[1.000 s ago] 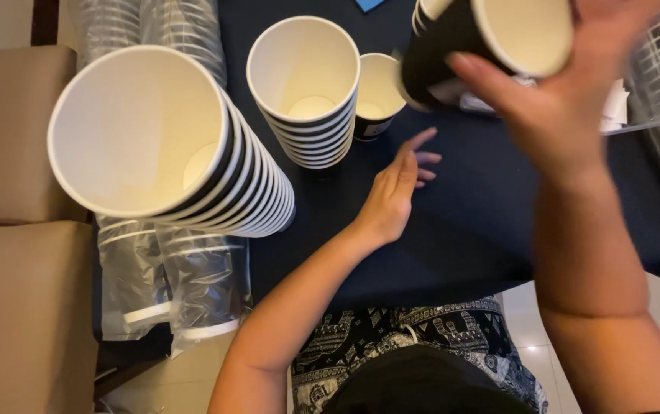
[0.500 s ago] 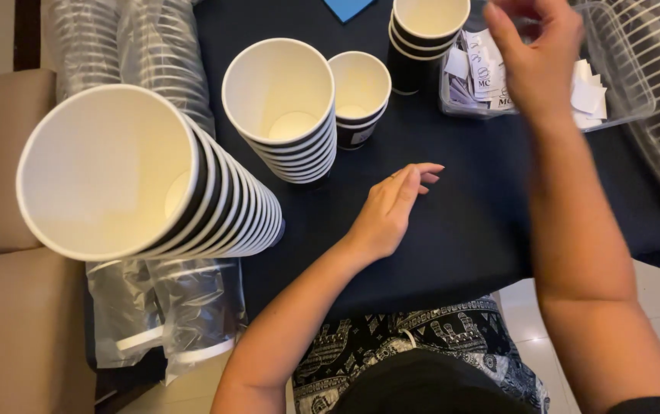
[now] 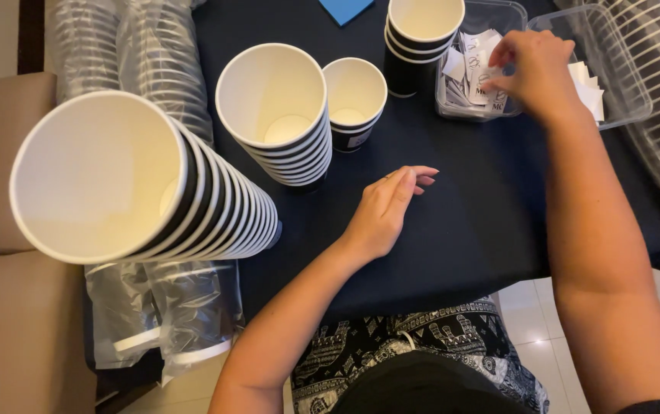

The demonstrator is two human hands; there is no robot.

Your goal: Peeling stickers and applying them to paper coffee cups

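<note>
1. The right hand [image 3: 533, 73] reaches into a clear plastic tray [image 3: 621, 92] at the far right, fingers pinched on a small white paper slip [image 3: 491, 98] from the pile inside.
2. The left hand [image 3: 385, 211] lies flat and open on the dark tablecloth [image 3: 460, 230], holding nothing, with bare cloth around it up to the table's near edge.
3. Left of it, a tall stack of black-and-white paper cups [image 3: 280, 115] stands beside a single small cup [image 3: 354, 100].
4. Far centre, a short cup stack [image 3: 422, 38] touches the tray.
5. Sleeves of clear plastic lids [image 3: 154, 61] line the far left edge.
</note>
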